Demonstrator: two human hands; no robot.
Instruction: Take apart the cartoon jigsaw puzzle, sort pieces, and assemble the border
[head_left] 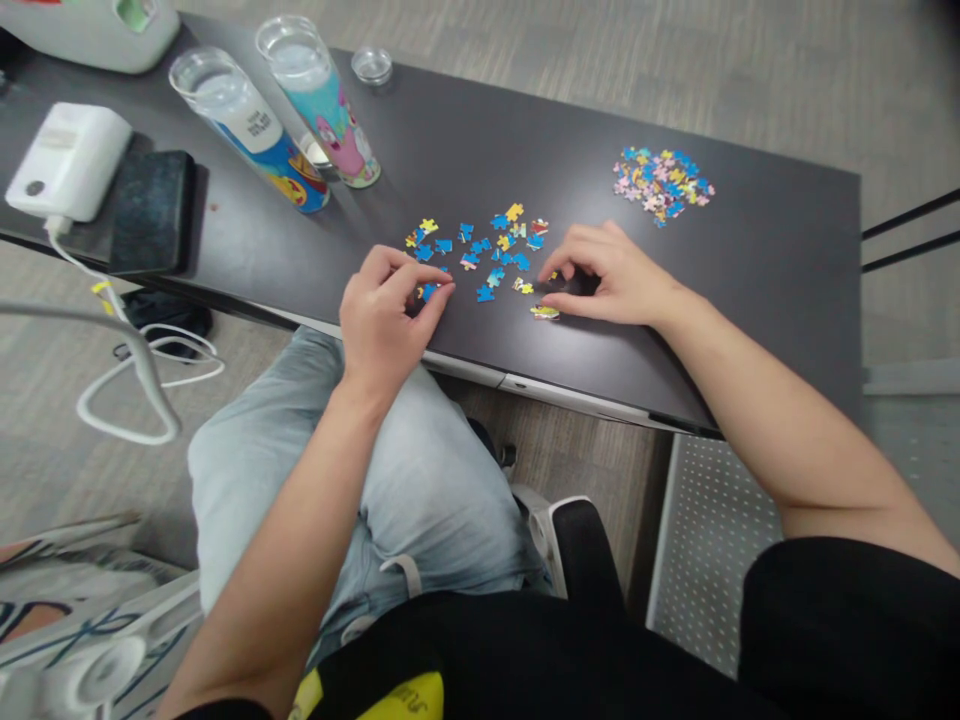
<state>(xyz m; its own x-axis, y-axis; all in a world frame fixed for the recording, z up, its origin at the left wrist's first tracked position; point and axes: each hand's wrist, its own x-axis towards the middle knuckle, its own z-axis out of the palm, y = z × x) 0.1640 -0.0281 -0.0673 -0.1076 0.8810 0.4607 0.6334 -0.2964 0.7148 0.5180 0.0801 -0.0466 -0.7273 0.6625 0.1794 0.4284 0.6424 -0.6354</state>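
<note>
Small jigsaw puzzle pieces (481,245), mostly blue and yellow, lie loosely scattered on the dark tabletop between my two hands. At their left, my left hand (394,315) has its thumb and index fingertips drawn together; whatever they may pinch is too small to make out. A blue puzzle piece (428,292) shows in the gap behind those fingertips. Over the right side of the scatter, my right hand (607,275) rests with thumb and fingers apart. Its thumb tip touches a yellow puzzle piece (545,312), and another bit of yellow shows by its index finger.
A denser puzzle-piece pile (664,183) lies farther right. Two printed clear tubes, a blue one (251,130) and a pink-and-teal one (322,105), stand at back left near a clear lid (372,66). A white charger (71,160) with cable and a black phone (152,212) sit left.
</note>
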